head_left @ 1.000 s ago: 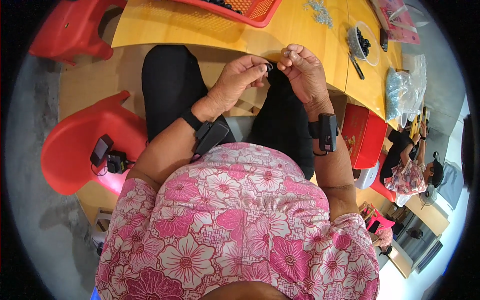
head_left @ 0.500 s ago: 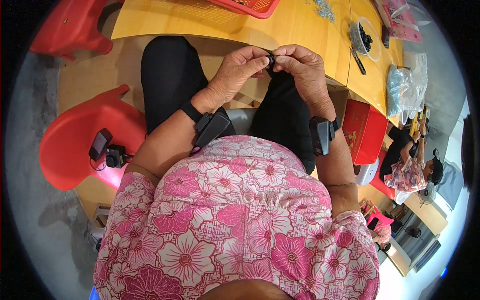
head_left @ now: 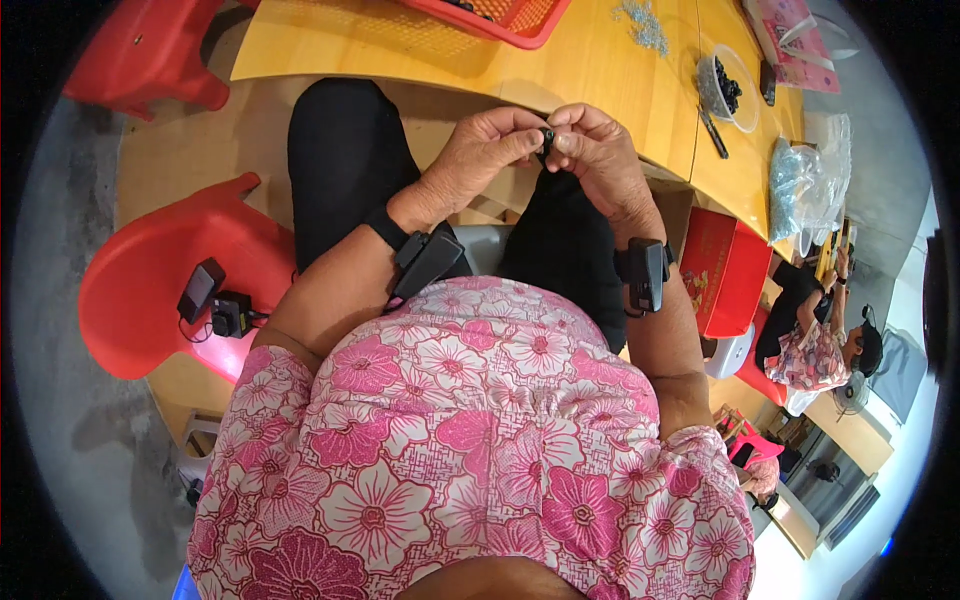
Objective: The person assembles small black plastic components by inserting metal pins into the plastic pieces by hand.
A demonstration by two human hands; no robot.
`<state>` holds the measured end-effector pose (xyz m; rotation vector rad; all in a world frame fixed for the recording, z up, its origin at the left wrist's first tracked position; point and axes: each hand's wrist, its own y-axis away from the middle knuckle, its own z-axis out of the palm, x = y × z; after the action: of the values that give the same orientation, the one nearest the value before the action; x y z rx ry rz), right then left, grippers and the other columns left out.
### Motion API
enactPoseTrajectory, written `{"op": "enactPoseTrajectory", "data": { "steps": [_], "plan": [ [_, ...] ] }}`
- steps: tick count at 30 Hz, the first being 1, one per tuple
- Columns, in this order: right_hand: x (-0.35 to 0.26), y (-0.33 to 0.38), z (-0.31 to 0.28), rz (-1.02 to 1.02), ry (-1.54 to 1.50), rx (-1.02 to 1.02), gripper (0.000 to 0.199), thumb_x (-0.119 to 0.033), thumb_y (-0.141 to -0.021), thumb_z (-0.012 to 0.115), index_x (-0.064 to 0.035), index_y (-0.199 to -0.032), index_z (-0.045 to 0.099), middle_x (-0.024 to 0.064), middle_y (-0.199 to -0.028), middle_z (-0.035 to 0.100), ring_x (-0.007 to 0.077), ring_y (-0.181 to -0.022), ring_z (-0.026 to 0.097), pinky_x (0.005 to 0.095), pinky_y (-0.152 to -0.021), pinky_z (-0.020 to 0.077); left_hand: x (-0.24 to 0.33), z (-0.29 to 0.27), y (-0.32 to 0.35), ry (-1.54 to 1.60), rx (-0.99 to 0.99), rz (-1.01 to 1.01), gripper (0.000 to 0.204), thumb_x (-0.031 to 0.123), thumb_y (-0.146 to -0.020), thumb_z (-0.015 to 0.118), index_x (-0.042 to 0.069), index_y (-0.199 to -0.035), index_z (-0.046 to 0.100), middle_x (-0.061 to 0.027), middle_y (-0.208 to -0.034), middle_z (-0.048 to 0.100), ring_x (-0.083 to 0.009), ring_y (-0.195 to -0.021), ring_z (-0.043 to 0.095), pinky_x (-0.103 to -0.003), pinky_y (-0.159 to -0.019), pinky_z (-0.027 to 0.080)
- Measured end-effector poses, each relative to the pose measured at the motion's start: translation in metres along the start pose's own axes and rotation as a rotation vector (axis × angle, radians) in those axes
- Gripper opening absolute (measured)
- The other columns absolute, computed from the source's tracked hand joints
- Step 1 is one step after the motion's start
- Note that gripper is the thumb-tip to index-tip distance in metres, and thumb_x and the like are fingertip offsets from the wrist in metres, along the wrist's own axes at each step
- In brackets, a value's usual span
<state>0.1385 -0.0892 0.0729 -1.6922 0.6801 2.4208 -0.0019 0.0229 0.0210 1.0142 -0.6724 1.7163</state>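
Observation:
Between my two hands, just off the table's near edge and above my lap, is a small black part (head_left: 545, 141); its exact kind is too small to make out. My left hand (head_left: 482, 150) pinches it from the left with thumb and forefinger. From the right, the thumb and forefinger of my right hand (head_left: 598, 155) close on it too. Fingertips cover much of the part. Both wrists carry black straps with a dark box-shaped device.
Beyond my hands stretches a yellow wooden table (head_left: 600, 75) with a red basket (head_left: 530, 35), small silvery pieces (head_left: 645, 28), a clear tub (head_left: 712, 90) of black parts, a black pen (head_left: 713, 132) and plastic bags (head_left: 805, 180). A red chair (head_left: 150, 270) stands left. Other people sit at right.
Both hands have come slightly lower and nearer to me, still pinching the small black part. Its dark shape shows a little more between the fingertips.

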Motion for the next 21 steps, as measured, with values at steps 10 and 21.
{"op": "enactPoseTrajectory", "data": {
  "steps": [10, 21],
  "plan": [
    [-0.079, -0.024, 0.030, -0.457, 0.604, 0.355, 0.011, -0.004, -0.081, 0.062, 0.0024, -0.089, 0.065, 0.0028, -0.073, 0.060, 0.0074, -0.061, 0.053, 0.0204, -0.057, 0.0421, -0.002, 0.008, 0.007, 0.127, 0.014, -0.047, 0.020, 0.018, -0.089, 0.059, 0.003, -0.102, 0.059, 0.0016, -0.084, 0.058, -0.0054, -0.074, 0.053, -0.021, -0.069, 0.046],
    [-0.114, -0.156, 0.003, -0.734, 1.584, 0.068, 0.019, -0.008, -0.080, 0.055, -0.0102, -0.093, 0.068, 0.0148, -0.091, 0.064, 0.0329, -0.085, 0.061, 0.0394, -0.075, 0.0496, -0.001, 0.006, -0.001, 0.178, -0.004, -0.108, 0.018, 0.015, -0.088, 0.059, 0.005, -0.103, 0.060, 0.0024, -0.087, 0.058, -0.0051, -0.076, 0.053, -0.020, -0.070, 0.045]
  ]
}}
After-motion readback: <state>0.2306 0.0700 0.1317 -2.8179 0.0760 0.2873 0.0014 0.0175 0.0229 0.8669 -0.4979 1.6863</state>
